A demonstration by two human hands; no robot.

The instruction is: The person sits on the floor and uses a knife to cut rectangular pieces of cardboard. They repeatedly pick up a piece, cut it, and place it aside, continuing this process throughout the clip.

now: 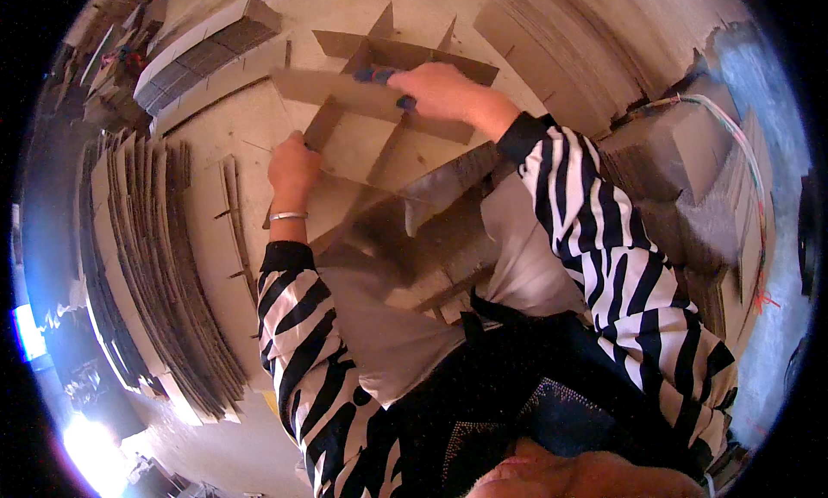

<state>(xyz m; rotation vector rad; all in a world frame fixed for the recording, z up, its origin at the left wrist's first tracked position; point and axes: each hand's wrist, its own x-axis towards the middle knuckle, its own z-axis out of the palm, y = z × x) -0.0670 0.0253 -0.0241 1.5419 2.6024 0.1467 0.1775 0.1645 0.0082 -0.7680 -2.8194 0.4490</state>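
Observation:
Interlocking brown cardboard strips form a partly crossed divider grid in front of me. My right hand (438,91), with blue coverings on some fingertips, is closed over the upper edge of a long cardboard strip (315,90) that runs across the grid. A farther strip (466,64) stands on edge, crossed by upright pieces. My left hand (294,165), a silver bangle at its wrist, is closed at the end of a cross strip (324,124); its fingertips are partly hidden. A wider cardboard piece (341,206) lies just nearer to me, beside that hand.
Stacked cardboard strips (164,265) stand along the left, with a narrow slotted strip (231,213) beside them. Another bundle (211,54) sits far left, and flat sheets (561,54) are piled far right. Cables (733,131) hang down the right side. My knees flank the near cardboard.

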